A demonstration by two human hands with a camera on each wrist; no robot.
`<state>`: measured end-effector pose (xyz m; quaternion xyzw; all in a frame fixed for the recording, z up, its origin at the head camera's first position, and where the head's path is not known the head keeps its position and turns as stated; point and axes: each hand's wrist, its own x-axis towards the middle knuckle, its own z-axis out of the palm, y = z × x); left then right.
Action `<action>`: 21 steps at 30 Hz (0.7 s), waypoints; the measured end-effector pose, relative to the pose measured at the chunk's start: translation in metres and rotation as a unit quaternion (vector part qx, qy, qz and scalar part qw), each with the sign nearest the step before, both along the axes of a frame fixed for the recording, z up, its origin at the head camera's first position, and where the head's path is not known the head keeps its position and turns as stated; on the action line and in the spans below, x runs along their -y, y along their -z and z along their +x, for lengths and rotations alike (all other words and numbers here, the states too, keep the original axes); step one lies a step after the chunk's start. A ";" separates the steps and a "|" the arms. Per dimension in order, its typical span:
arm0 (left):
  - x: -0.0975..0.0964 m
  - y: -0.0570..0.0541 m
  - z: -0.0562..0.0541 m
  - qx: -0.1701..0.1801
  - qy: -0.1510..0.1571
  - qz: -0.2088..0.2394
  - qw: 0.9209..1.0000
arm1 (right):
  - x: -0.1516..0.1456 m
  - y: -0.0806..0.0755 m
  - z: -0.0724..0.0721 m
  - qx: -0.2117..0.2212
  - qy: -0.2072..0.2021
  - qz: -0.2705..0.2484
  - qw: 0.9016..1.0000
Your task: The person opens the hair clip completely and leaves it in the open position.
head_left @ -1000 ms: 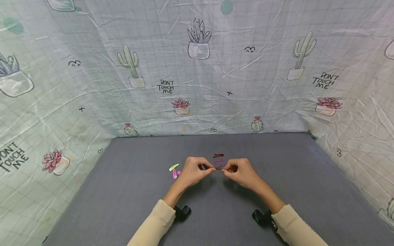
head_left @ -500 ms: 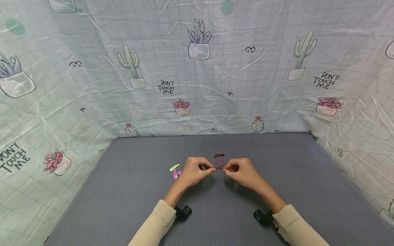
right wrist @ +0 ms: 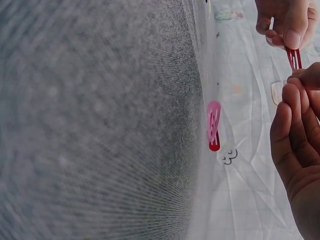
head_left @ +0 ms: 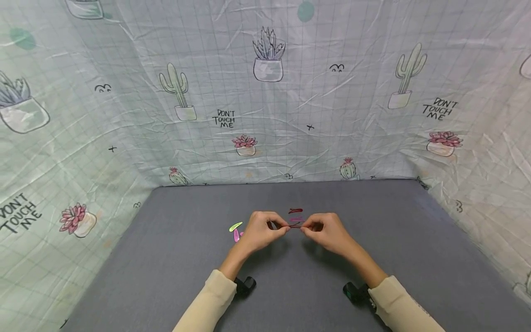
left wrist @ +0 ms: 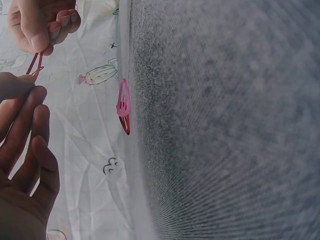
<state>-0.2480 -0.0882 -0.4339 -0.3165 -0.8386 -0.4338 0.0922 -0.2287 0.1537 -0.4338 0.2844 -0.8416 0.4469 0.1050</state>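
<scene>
A dark red snap hair clip point(head_left: 295, 226) spans the gap between both hands, held above the table. My left hand point(head_left: 263, 229) pinches one end between thumb and index finger. At the opposite end, the thumb and fingertips of my right hand point(head_left: 325, 232) grip it. The left wrist view shows the clip point(left wrist: 36, 64) edge-on, its two arms spread apart like a narrow V. Seen from the right wrist, the clip point(right wrist: 294, 59) shows its slotted face, with its near end hidden by fingertips.
Beyond the hands, a pink hair clip point(head_left: 296, 219) and a dark red hair clip point(head_left: 296, 210) lie in a column on the grey table point(head_left: 199, 258). Left of the left hand lie a yellow-green clip point(head_left: 235, 226) and a pink clip point(head_left: 236, 235); another pink one is partly hidden.
Both hands keep almost the same place and grip on the clip. A little more of the clip's red surface shows between the fingertips. The other clips lie still.
</scene>
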 end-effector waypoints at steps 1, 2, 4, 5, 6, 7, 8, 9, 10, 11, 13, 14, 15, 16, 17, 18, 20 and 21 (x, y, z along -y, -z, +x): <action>0.000 0.000 0.000 0.002 -0.001 -0.001 1.000 | 0.000 0.000 0.000 0.000 0.001 -0.001 1.000; 0.000 0.000 0.000 0.004 -0.001 -0.001 1.000 | -0.001 -0.001 0.000 0.002 0.002 0.000 1.000; 0.000 0.000 0.000 0.007 -0.002 -0.001 1.000 | -0.001 -0.001 0.000 0.006 0.004 0.003 1.000; 0.000 0.000 0.000 0.009 -0.003 -0.003 1.000 | -0.001 -0.001 0.000 0.009 0.005 0.004 1.000; -0.001 -0.001 0.000 0.010 -0.003 -0.004 1.000 | -0.002 -0.001 -0.001 0.012 0.005 0.006 1.000; -0.001 -0.001 -0.001 0.010 -0.003 -0.005 1.000 | -0.002 -0.001 -0.001 0.014 0.006 0.007 1.000; 0.000 -0.001 -0.002 0.010 -0.003 -0.006 1.000 | -0.002 -0.002 -0.002 0.015 0.007 0.009 1.000; 0.000 -0.002 -0.003 0.010 -0.003 -0.007 1.000 | -0.002 -0.002 -0.002 0.016 0.008 0.010 1.000; 0.000 -0.002 -0.004 0.010 -0.002 -0.010 1.000 | -0.002 -0.002 -0.003 0.016 0.010 0.011 1.000; -0.001 -0.003 -0.005 0.011 -0.003 -0.013 1.000 | -0.001 -0.002 -0.004 0.014 0.011 0.013 1.000; -0.001 -0.004 -0.009 0.014 -0.003 -0.021 1.000 | -0.001 -0.003 -0.007 0.015 0.012 0.019 1.000; 0.000 -0.005 -0.011 0.016 -0.002 -0.026 1.000 | -0.001 -0.004 -0.009 0.017 0.012 0.023 1.000; 0.000 -0.005 -0.012 0.021 -0.001 -0.031 0.999 | -0.001 -0.004 -0.010 0.020 0.010 0.028 0.999; 0.000 -0.006 -0.014 0.026 0.000 -0.039 0.999 | -0.001 -0.004 -0.012 0.024 0.007 0.033 0.999; 0.000 -0.006 -0.016 0.034 0.002 -0.046 0.998 | -0.001 -0.005 -0.014 0.031 0.005 0.038 0.999; 0.000 -0.007 -0.018 0.044 0.005 -0.053 0.998 | -0.002 -0.004 -0.016 0.037 0.002 0.044 0.998; 0.000 -0.007 -0.023 0.067 0.011 -0.070 0.995 | -0.003 -0.004 -0.021 0.049 -0.004 0.057 0.997; 0.000 -0.007 -0.025 0.080 0.015 -0.078 0.994 | -0.004 -0.003 -0.024 0.054 -0.008 0.063 0.997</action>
